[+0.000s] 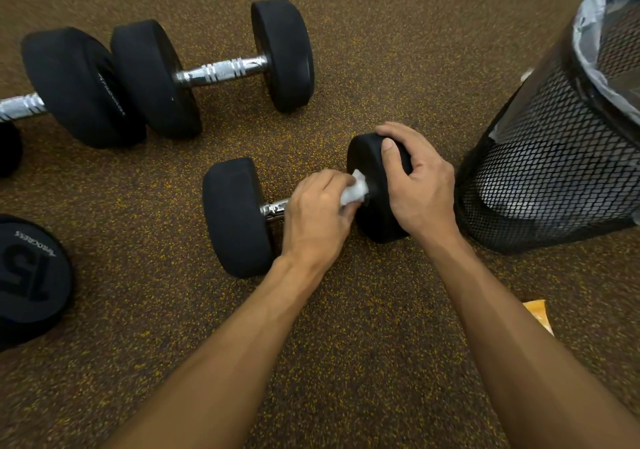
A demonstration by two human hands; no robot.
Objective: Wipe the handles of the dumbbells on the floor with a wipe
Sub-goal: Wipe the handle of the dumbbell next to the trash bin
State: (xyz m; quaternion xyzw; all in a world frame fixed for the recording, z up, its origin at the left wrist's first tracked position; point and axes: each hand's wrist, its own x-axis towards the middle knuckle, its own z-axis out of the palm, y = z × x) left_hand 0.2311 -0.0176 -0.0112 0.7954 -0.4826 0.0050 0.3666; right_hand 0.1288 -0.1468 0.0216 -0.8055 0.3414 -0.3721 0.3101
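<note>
Now we wipe: left hand [315, 220] clutching crumpled white wipe [353, 190] on black rubber-ended dumbbell's [235, 216] chrome handle [275, 208], right hand [420, 185] clasping its head [369, 168]; far dumbbell [218, 71] likely next.

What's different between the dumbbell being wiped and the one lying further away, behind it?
The near dumbbell has its handle mostly hidden under the left hand and the wipe; the far dumbbell shows a bare, ringed chrome handle. The near dumbbell is held, with the right hand gripping one head; the far dumbbell is untouched. Both have black round heads and lie on the speckled floor.
</note>
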